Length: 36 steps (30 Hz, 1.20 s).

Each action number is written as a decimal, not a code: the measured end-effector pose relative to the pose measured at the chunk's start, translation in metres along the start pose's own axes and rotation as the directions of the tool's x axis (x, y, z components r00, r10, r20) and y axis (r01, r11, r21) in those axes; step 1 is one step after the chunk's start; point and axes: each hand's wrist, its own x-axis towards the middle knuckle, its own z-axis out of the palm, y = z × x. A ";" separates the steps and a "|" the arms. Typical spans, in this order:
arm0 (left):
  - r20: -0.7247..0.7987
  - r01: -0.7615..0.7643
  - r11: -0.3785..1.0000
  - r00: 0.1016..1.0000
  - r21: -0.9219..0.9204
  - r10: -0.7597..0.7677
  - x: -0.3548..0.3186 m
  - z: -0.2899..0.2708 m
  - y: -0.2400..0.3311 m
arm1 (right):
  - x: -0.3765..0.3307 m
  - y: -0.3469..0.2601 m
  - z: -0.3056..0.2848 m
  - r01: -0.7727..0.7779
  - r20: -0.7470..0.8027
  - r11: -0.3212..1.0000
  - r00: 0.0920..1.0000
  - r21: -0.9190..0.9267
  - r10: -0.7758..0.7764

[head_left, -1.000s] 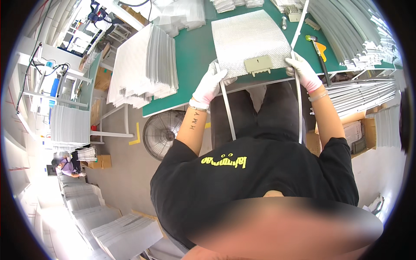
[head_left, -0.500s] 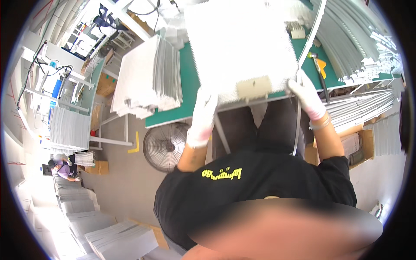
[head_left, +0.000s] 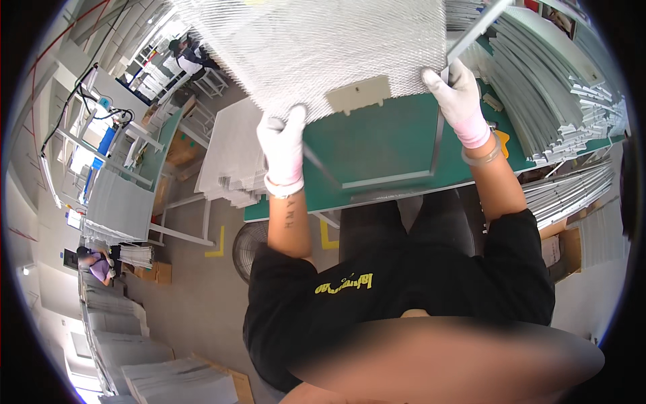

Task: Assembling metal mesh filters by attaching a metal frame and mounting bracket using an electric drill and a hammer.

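**Mesh panel now lifted off bench**

Your mesh panel (head_left: 323, 47) was flat on the green bench (head_left: 390, 145) a second ago; now it's raised, with left hand (head_left: 282, 145) and right hand (head_left: 457, 97) gripping its lower edge. Metal frame (head_left: 404, 178) stays on bench.

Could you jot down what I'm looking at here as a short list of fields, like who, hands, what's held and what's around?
Who: a person in a black top, seen from above
Left hand: white glove, grip on the lower left edge of the mesh panel
Right hand: white glove, holds the panel's right edge and a grey metal strip
Panel: silvery mesh, raised, with a beige tab
Below: green table
Right side: stacked grey strips
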 end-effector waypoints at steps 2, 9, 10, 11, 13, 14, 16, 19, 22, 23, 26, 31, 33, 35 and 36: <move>0.022 0.034 0.995 0.999 -0.096 -0.032 0.003 0.023 -0.004 | -0.005 0.012 -0.005 0.001 -0.059 0.997 0.998 -0.072 -0.005; 0.022 0.045 0.996 0.999 -0.081 -0.043 0.005 0.028 -0.050 | -0.012 0.021 0.000 -0.137 -0.043 0.989 0.989 0.061 0.140; 0.024 0.057 0.995 0.998 -0.080 -0.056 0.002 0.026 -0.054 | -0.008 0.023 -0.001 -0.148 -0.003 0.979 0.989 0.140 0.150; 0.044 0.068 0.996 0.997 -0.055 -0.066 0.000 0.027 -0.064 | -0.007 0.051 -0.009 -0.172 0.029 0.985 0.985 0.031 0.171; 0.060 0.088 0.996 0.994 -0.027 -0.086 -0.009 0.025 -0.082 | -0.024 0.080 -0.009 -0.177 0.017 0.980 0.984 0.095 0.176; 0.080 0.135 0.991 0.988 -0.009 -0.134 -0.020 0.024 -0.089 | -0.032 0.085 -0.006 -0.170 0.008 0.972 0.985 0.163 0.171; 0.122 0.276 0.961 0.955 -0.034 -0.270 -0.044 0.014 -0.114 | -0.055 0.109 -0.014 -0.275 0.104 0.961 0.957 0.040 0.269; 0.101 0.330 0.944 0.940 -0.032 -0.325 -0.070 0.016 -0.133 | -0.090 0.132 -0.019 -0.305 0.137 0.937 0.949 0.171 0.284; 0.265 0.369 0.922 0.883 0.113 -0.386 -0.078 -0.006 -0.141 | -0.076 0.116 -0.039 -0.452 0.380 0.892 0.822 -0.019 0.424; 0.322 0.274 0.944 0.891 0.181 -0.320 -0.064 -0.012 -0.134 | -0.062 0.094 -0.039 -0.375 0.356 0.927 0.868 0.015 0.346; 0.245 0.153 0.958 0.965 -0.243 -0.092 -0.014 0.007 -0.067 | -0.012 0.052 -0.036 -0.137 0.106 0.990 0.986 0.040 0.132; -0.003 0.052 0.999 0.999 -0.010 -0.052 0.009 0.014 -0.061 | -0.002 0.054 -0.017 -0.117 -0.070 0.987 0.992 -0.107 0.110; -0.003 0.022 1.000 1.000 0.017 -0.022 0.008 0.014 -0.063 | -0.006 0.039 -0.004 -0.145 -0.185 0.986 0.974 -0.080 0.128; 0.014 -0.004 0.999 1.000 0.037 0.004 0.004 0.016 -0.063 | -0.006 0.035 -0.002 -0.138 -0.162 0.990 0.977 0.033 0.141; 0.029 -0.005 1.000 1.000 0.013 0.004 0.001 0.016 -0.065 | -0.006 0.037 -0.002 -0.121 -0.139 0.982 0.980 0.148 0.141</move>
